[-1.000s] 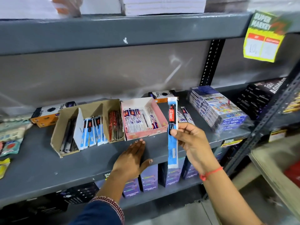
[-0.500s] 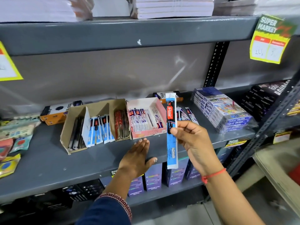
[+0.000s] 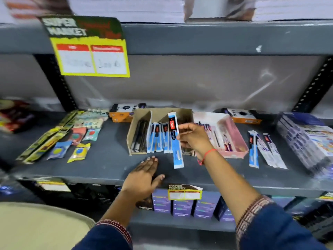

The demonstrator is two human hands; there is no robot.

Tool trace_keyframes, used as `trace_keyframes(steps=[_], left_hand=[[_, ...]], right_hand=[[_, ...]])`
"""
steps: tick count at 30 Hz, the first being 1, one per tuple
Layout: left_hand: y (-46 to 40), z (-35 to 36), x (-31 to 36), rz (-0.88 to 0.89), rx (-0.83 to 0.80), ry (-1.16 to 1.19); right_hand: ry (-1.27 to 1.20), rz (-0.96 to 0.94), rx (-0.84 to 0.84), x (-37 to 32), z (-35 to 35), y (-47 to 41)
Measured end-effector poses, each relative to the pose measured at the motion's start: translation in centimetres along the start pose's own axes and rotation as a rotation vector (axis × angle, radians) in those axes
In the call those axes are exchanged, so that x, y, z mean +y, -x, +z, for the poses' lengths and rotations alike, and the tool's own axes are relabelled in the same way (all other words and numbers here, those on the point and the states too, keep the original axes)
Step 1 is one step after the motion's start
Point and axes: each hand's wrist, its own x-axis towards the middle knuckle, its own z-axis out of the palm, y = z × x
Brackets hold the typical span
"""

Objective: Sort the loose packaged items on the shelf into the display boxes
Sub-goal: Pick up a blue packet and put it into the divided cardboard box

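Note:
My right hand holds a long blue and white pen packet upright, just in front of the brown cardboard display box. That box holds dark pens on its left and several matching blue packets in the middle. A pink display box with white packets stands to its right, partly behind my wrist. Loose packets lie on the shelf right of the pink box. My left hand rests flat on the grey shelf, palm down, holding nothing.
Small loose packets are scattered at the shelf's left. Stacked blue boxes fill the right end. Two orange boxes sit at the back. A yellow price tag hangs from the upper shelf. Purple boxes line the shelf below.
My right hand has carried the blue packet left, from beside the pink box to in front of the brown box. My view has swung left. My left hand stays on the shelf.

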Motion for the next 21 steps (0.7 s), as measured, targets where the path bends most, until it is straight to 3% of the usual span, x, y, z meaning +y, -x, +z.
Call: trace_keyframes(steps=[4, 8, 14, 21], left_hand=[[1.0, -0.5, -3.1, -0.071, 0.080, 0.021], [1.0, -0.3, -3.3, -0.063, 0.171, 0.065], [1.1, -0.3, -3.3, -0.036, 0.237, 0.066], [0.9, -0.6, -3.1, 0.009, 0.273, 0.024]], right_hand=[[0.180, -0.005, -0.014, -1.2, 3.3, -4.2], [0.439, -0.009, 0.023, -1.5, 5.5, -7.7], [0.856, 0.088, -0.050, -1.3, 7.4, -9.6], [0.858, 0.062, 0.032, 0.4, 8.0, -11.2]])
